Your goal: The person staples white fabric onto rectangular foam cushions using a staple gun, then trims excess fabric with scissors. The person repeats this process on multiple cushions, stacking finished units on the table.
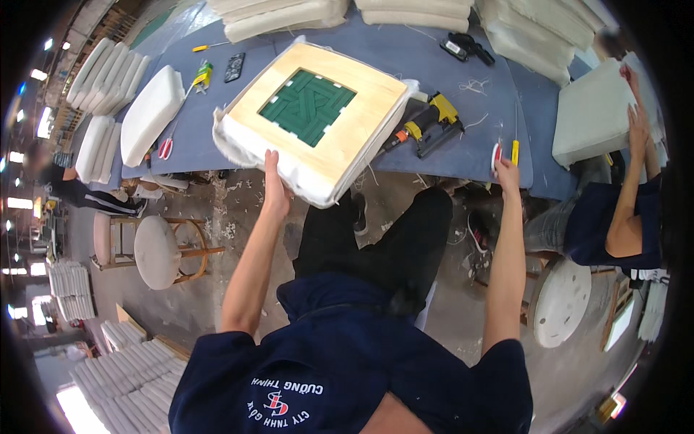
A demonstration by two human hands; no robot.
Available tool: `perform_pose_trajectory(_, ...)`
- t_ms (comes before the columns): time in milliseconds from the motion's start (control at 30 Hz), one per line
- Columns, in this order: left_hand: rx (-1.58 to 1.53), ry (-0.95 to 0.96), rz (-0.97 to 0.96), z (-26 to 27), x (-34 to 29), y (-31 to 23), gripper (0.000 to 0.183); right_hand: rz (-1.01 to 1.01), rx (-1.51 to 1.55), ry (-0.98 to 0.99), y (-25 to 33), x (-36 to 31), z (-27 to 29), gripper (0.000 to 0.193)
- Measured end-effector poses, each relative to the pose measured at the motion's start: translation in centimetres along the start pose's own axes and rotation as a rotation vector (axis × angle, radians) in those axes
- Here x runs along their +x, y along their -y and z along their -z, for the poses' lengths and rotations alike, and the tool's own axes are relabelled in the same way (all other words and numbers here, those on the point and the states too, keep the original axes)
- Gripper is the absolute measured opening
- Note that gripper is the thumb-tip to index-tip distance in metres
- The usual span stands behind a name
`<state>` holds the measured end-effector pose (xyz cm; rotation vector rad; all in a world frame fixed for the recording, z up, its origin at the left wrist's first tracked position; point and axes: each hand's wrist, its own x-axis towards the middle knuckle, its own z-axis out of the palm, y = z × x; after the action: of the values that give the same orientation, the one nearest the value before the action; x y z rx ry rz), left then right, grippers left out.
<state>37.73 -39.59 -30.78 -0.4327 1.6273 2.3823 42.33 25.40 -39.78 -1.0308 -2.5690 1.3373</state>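
Observation:
A square seat cushion [238,119] lies tilted at the table's front edge, its plywood base facing up. White cover material wraps its sides, and green woven webbing [307,108] shows through the square opening in the wood. My left hand [275,189] holds the cushion's near edge, thumb up against the side, the other fingers mostly hidden. Off to the right, my right hand [507,176] is closed around scissors [497,155] with red and white handles, blades pointing away from me. A yellow-handled screwdriver [515,152] lies just beyond that hand.
Yellow-and-black power tools [434,123] lie right of the cushion on the blue table [499,94]. Other red scissors [166,148], a black remote-like object [234,67] and white cushions [153,116] are leftward. A co-worker's hands [637,123] touch a white cushion [593,112]. Stools [157,252] stand behind.

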Motion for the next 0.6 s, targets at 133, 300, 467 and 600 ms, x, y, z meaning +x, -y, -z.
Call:
perform_pose_trajectory(133,0.503,-0.126,-0.239,4.3,-0.9,-0.8,0.072,0.065,0.637,0.066,2.2,-12.6,-4.5,0.025)
perform_pose_trajectory(300,1.378,0.129,-1.029,0.0,-9.5,0.3,0.045,0.033,0.995,0.325,7.6,-32.2,-9.5,0.037)
perform_pose_trajectory(467,1.464,0.242,-0.911,0.7,-11.0,2.3,0.044,-0.077,0.891,0.740,11.1,-41.4,-13.9,0.041)
perform_pose_trajectory(600,1.454,0.111,-0.939,0.5,-8.7,3.4,0.037,-0.049,0.729,0.887,12.1,-42.3,-13.7,0.042)
